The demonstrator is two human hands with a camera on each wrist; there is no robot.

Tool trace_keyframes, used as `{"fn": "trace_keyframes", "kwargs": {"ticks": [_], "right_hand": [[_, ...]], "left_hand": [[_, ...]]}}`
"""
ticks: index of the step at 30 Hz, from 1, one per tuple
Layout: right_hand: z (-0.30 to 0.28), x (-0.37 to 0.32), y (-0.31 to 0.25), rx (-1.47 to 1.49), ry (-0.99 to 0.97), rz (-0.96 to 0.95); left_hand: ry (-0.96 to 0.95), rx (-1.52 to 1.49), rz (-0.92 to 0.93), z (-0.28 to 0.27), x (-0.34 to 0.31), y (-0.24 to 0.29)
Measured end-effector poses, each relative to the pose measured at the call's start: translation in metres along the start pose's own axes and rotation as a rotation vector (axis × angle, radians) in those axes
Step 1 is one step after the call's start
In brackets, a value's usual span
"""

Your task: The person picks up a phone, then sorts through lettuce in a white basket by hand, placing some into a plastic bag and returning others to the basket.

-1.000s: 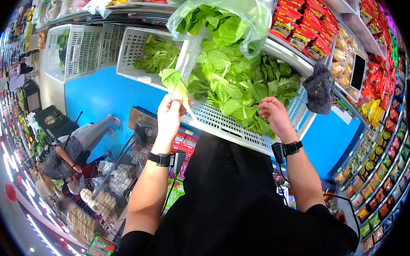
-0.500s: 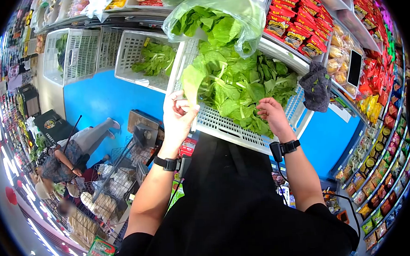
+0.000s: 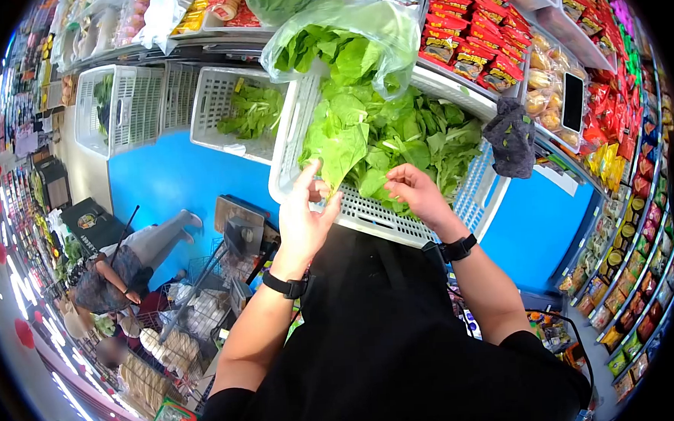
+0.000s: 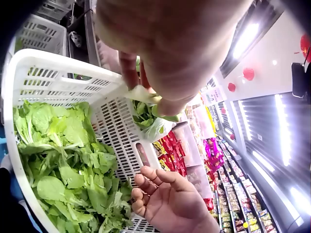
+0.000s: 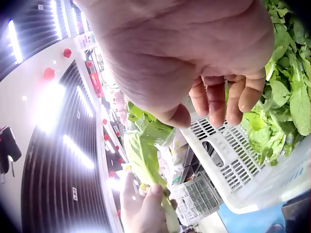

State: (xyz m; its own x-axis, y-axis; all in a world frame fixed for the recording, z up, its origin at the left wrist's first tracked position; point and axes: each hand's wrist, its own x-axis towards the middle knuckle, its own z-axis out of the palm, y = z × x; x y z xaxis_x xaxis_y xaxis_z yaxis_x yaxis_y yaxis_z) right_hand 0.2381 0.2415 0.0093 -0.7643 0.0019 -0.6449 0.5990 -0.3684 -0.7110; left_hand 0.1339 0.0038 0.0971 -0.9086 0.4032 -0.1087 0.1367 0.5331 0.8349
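Observation:
My left hand [image 3: 307,216] pinches the pale stem of a leafy green [image 3: 341,145] between thumb and fingers; its broad leaf points away over the crate. In the right wrist view the same leafy green [image 5: 144,153] stands up from the fingers of my left hand [image 5: 146,211]. My right hand [image 3: 422,198] hovers over the crate's near side, its fingers loosely bent with nothing in them. Below both hands, a white perforated crate [image 3: 383,217] holds a heap of loose greens [image 4: 68,170]. A clear plastic bag [image 3: 400,32] with greens lies at the crate's far edge.
A second white crate [image 3: 206,114] with a few greens stands to the left, and another crate [image 3: 135,107] lies beyond it. A dark grey cloth [image 3: 510,139] hangs at the right corner. Red snack packets [image 3: 465,36] and a phone [image 3: 573,100] lie behind.
My left hand has moved right and nearer my body with the leafy green, turning its leaf over the heap. My right hand has shifted left, towards the left hand.

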Motion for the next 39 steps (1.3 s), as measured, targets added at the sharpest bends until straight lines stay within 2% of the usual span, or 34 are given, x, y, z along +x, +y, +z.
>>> {"fn": "trace_keyframes", "kwargs": {"ticks": [3, 5, 6, 9, 11, 13, 14, 15, 16, 17, 19, 20, 22, 23, 26, 29, 31, 32, 33, 35, 36, 37, 39], "right_hand": [[-0.005, 0.002, 0.009, -0.017, 0.003, -0.023], [-0.023, 0.006, 0.028, 0.031, 0.091, 0.061], [-0.030, 0.005, 0.031, 0.023, 0.189, 0.047], [-0.067, 0.004, 0.054, -0.005, 0.434, 0.079], [-0.094, 0.009, 0.076, 0.036, 0.559, 0.081], [-0.117, 0.015, 0.084, -0.288, 0.759, 0.005], [-0.125, 0.018, 0.083, -0.290, 0.769, 0.012], [-0.132, 0.023, 0.083, -0.496, 0.832, -0.071], [-0.136, 0.030, 0.081, -0.701, 0.887, -0.156], [-0.140, 0.039, 0.078, -0.698, 0.892, -0.152], [-0.147, 0.059, 0.074, -0.750, 0.807, -0.085], [-0.148, 0.069, 0.072, -0.745, 0.810, -0.082], [-0.153, 0.091, 0.074, -0.876, 0.698, 0.148], [-0.156, 0.098, 0.077, -0.897, 0.649, 0.146], [-0.150, 0.098, 0.069, -0.895, 0.670, 0.138], [-0.114, 0.064, 0.048, -0.880, 0.884, -0.243], [-0.086, 0.030, 0.037, -0.901, 0.800, -0.417], [-0.070, 0.015, 0.034, -0.879, 0.779, -0.480], [-0.052, 0.001, 0.033, -0.852, 0.758, -0.544], [-0.024, -0.022, 0.037, -0.773, 0.656, -0.625], [-0.007, -0.035, 0.030, -0.692, 0.610, -0.594], [0.008, -0.043, 0.027, -0.682, 0.592, -0.602], [0.031, -0.053, 0.025, -0.449, 0.527, -0.558]], "left_hand": [[0.007, 0.126, 0.084, -0.011, 0.006, 0.001], [0.066, 0.125, -0.076, -0.025, 0.015, -0.005], [0.127, 0.057, -0.064, -0.033, 0.023, -0.019], [0.256, -0.033, -0.161, -0.069, 0.054, -0.088], [0.292, -0.143, -0.155, -0.100, 0.079, -0.149], [0.244, 0.035, -0.374, -0.127, 0.099, -0.186], [0.218, 0.103, -0.428, -0.129, 0.101, -0.190], [0.193, 0.176, -0.479, -0.134, 0.104, -0.193], [0.133, 0.248, -0.447, -0.141, 0.105, -0.207], [0.127, 0.249, -0.445, -0.145, 0.099, -0.221], [0.032, 0.252, -0.413, -0.146, 0.090, -0.214], [0.049, 0.222, -0.368, -0.137, 0.080, -0.211], [-0.014, 0.138, -0.421, -0.123, 0.063, -0.196], [-0.075, 0.054, -0.476, -0.117, 0.053, -0.188], [-0.098, 0.033, -0.411, -0.092, 0.025, -0.163], [-0.126, -0.019, -0.280, -0.064, 0.003, -0.138], [-0.183, -0.046, -0.204, -0.040, -0.002, -0.101], [-0.256, -0.085, -0.261, -0.031, -0.005, -0.090], [-0.312, -0.073, -0.205, -0.020, -0.006, -0.084], [-0.366, -0.173, -0.233, 0.004, -0.005, -0.059], [-0.408, -0.168, -0.244, 0.010, 0.000, -0.035], [-0.457, -0.164, -0.238, 0.019, 0.003, -0.032], [-0.529, -0.245, -0.301, 0.035, 0.004, -0.023]]}}
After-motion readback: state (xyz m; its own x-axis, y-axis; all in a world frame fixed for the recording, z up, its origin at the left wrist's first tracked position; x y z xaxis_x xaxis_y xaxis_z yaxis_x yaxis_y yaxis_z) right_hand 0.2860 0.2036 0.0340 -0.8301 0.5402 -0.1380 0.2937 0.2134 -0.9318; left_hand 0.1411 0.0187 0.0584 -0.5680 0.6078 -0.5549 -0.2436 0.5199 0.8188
